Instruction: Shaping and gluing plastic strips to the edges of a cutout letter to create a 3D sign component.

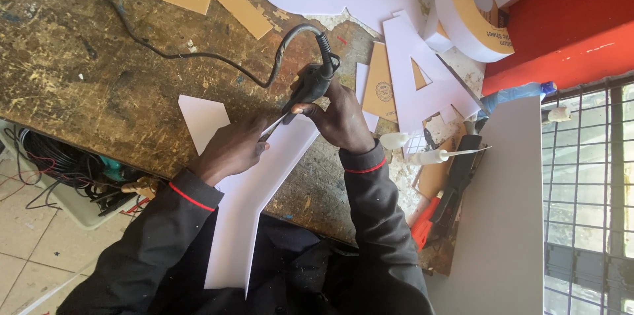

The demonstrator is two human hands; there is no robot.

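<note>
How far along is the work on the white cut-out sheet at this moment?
Done: a white letter shape and a thick foam letter lie finished on the workbench. In hand: the right hand grips a corded black tool on the white sheet, which the left hand steadies. Left: the sheet's lower part, overhanging the bench, looks unworked.

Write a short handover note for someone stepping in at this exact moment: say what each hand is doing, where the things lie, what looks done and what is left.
Right hand: grips a black corded tool, its metal tip lying against the edge of the white sheet.
Left hand: pressed flat on the sheet, next to the tip.
The sheet lies on the worn wooden table and hangs over the near edge, towards the person.
Done: a white cut letter and a thick round letter lie further back.
Left: the sheet is a long angled shape, not a finished letter; how far the edge work has gone cannot be told.
</note>
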